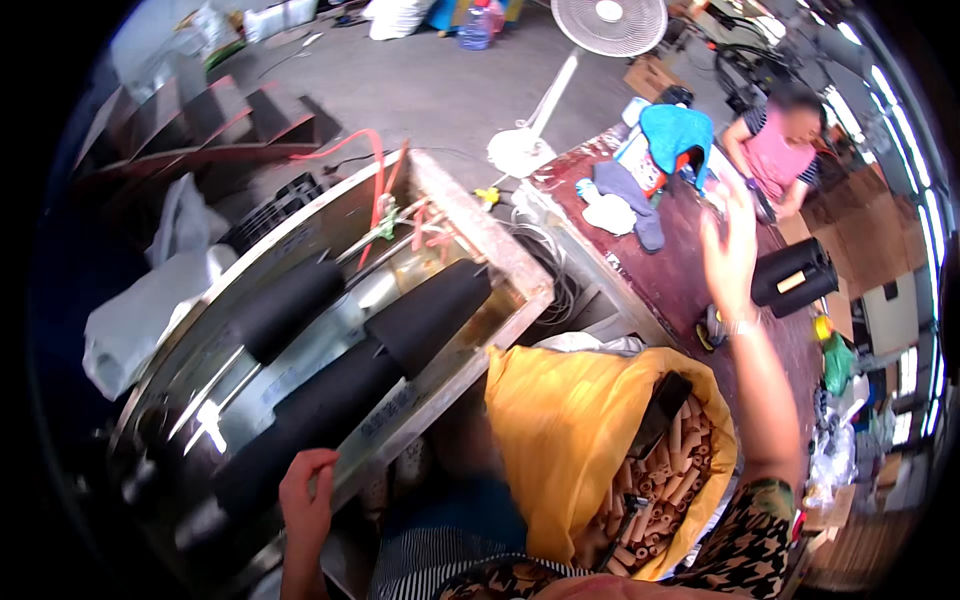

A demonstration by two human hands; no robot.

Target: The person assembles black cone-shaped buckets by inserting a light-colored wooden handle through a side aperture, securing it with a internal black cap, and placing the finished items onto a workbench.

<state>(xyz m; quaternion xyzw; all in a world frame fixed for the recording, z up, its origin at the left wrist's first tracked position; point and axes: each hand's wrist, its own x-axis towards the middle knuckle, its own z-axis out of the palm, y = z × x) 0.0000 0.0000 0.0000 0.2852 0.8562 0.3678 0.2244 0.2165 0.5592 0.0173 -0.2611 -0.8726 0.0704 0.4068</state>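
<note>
Remotely, I see the left hand [307, 492] by the trough's [478, 218] near edge, right hand [731, 258] raised before the red table [675, 285].

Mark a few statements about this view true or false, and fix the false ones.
1. The yellow sack holds small tan tubes. True.
2. The right hand is down inside that sack. False: the right hand is raised over the dark red table, fingers up.
3. The left hand is nearer the trough than the right hand is. True.
4. The trough holds only white rolls. False: large black rolls lie in it.
5. A white fan stands on the floor. True.
6. The blue cloth lies on the floor. False: the blue cloth is on the table.
</note>
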